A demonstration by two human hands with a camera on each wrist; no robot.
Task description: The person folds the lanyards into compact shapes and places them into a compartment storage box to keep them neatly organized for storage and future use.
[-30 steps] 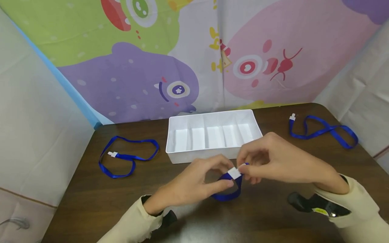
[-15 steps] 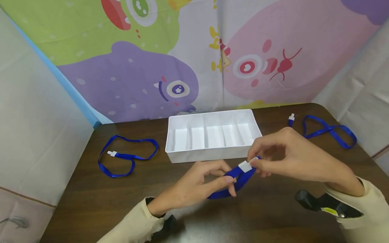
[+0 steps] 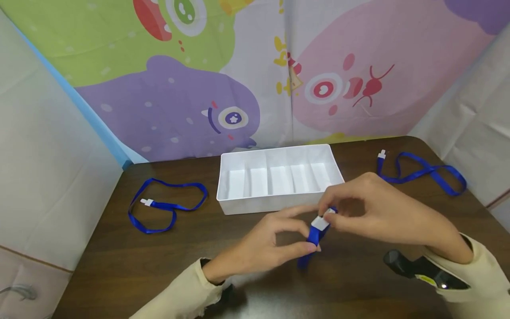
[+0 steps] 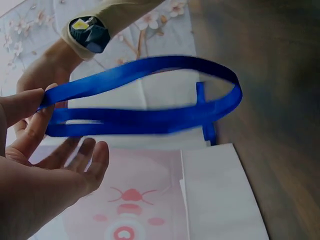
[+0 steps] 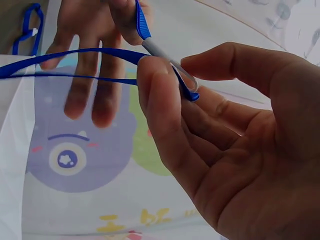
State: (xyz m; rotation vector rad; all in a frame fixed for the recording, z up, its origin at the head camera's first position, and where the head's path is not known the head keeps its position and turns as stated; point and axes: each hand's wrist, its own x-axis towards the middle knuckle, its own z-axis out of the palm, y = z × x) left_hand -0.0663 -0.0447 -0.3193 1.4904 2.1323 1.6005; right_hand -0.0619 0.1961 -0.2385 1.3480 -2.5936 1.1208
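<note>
Over the table in front of the box, both hands hold a blue lanyard with a white plastic clip. My right hand pinches the clip end between thumb and index finger, also seen in the right wrist view, where the clip shows edge-on. My left hand pinches the strap just below the clip with the thumb and a finger. In the left wrist view the strap hangs from the fingers as a long folded loop. Its lower end is blurred in the head view.
A white box with several compartments stands behind the hands on the dark wooden table. Another blue lanyard lies looped at the left, and one more lanyard lies at the back right. A cartoon-printed cloth hangs behind.
The left hand has slid from beside the clip onto the strap and shifted right. The right hand has moved slightly right with the clip. The strap loop has drawn together and hangs lower.
</note>
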